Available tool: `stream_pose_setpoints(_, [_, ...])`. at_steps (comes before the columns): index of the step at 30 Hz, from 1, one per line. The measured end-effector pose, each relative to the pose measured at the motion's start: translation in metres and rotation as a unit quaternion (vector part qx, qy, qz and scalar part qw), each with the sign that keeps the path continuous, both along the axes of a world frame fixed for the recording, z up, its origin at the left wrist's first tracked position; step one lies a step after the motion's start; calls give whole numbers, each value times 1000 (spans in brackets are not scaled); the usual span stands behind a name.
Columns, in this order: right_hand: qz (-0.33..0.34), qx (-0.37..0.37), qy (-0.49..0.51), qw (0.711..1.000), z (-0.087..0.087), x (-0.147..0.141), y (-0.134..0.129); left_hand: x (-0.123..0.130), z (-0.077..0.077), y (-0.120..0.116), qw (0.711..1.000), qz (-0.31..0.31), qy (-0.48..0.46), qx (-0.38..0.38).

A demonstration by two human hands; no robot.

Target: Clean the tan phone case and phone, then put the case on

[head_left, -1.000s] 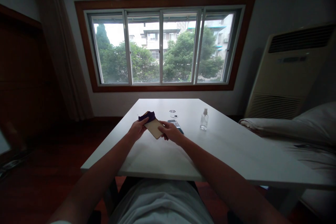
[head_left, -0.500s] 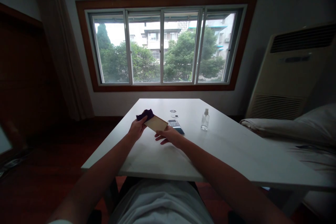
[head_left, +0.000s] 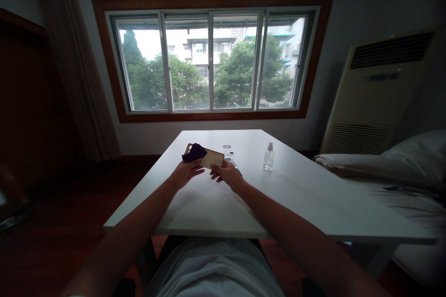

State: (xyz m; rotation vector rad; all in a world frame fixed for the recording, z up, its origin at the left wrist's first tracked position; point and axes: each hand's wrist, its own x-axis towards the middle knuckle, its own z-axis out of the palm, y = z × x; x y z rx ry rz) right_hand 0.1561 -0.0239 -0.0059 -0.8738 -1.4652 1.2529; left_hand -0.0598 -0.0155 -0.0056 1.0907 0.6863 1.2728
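A yellowish phone case is held above the white table, with its camera cutouts showing at the upper left end. My left hand presses a dark purple cloth against the left part of the case. My right hand grips the case by its right end, thumb on its face. Behind my right hand, a phone lies on the table, partly hidden by the hand and case.
A clear spray bottle stands on the white table to the right. Two small round items lie beyond the phone. A bed or couch with rumpled covers is at the right.
My left hand and the cloth have slid along the case, uncovering its upper left end. The case is tilted less steeply, and the camera view has shifted slightly.
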Motion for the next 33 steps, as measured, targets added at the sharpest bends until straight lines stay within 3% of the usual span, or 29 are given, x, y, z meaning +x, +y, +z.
stream_pose_setpoints(12, [-119, 33, 39, 992, 11, 11, 7, -2, 5, 3, 998, 14, -59, -3])
stream_pose_setpoints(24, [-207, 90, 40, 973, 17, 24, 14, 7, 3, -6, 993, 51, 101, 23])
stream_pose_setpoints(28, [-205, 145, -2, 968, 20, 25, 12, 9, 4, -9, 989, 78, 124, 35])
stream_pose_setpoints(33, [-198, 145, -34, 969, 18, 28, 15, 8, 4, -9, 987, 93, 123, 41])
